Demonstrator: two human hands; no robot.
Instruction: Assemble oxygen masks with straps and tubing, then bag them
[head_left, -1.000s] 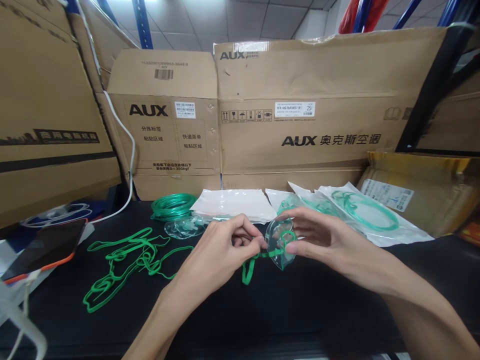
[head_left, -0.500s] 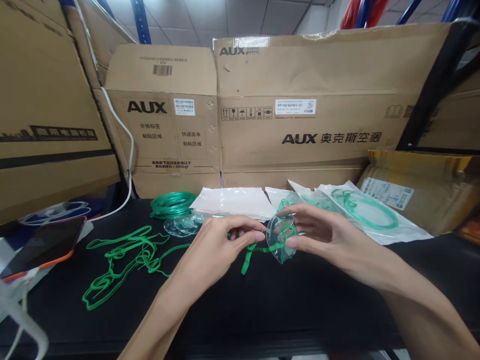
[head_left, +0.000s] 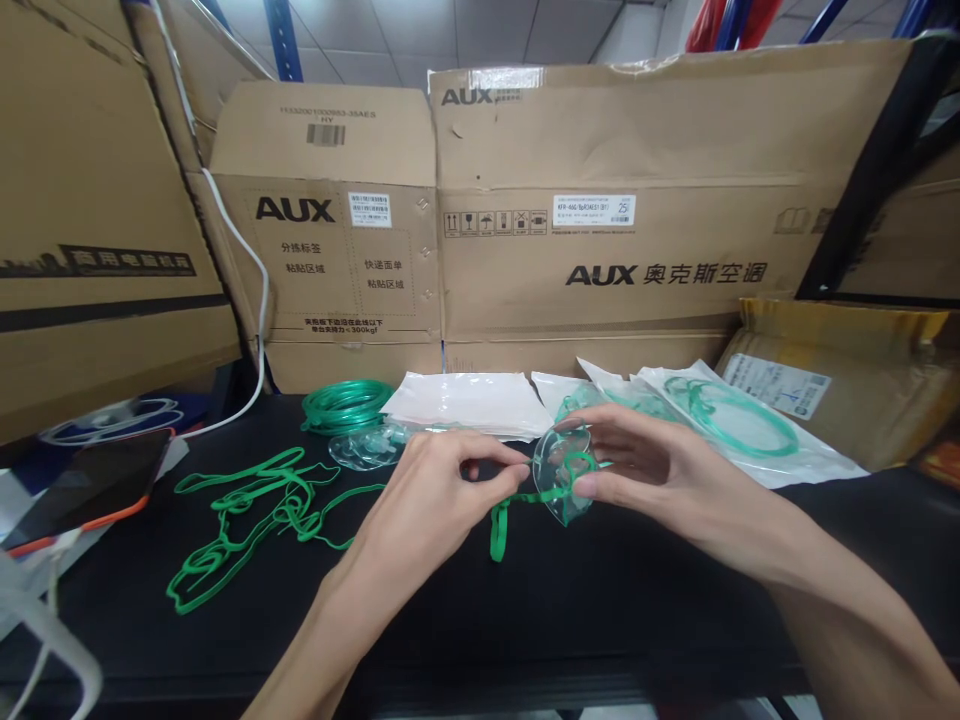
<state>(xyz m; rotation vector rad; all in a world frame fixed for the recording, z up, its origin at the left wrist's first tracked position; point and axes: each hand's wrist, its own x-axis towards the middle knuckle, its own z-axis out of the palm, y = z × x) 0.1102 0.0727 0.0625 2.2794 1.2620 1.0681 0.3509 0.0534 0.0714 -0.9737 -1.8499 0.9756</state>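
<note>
At centre frame, a clear mask (head_left: 553, 458) is clamped by the right hand's (head_left: 656, 465) fingers. A green strap (head_left: 499, 530), apparently pinched between the left hand's (head_left: 454, 482) closed fingertips, seems only partly fitted; a loop is left hanging.

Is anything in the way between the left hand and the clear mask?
Nothing visible is. The left hand has its fingertips right beside the clear mask, and a green strap runs just below those fingertips.
</note>
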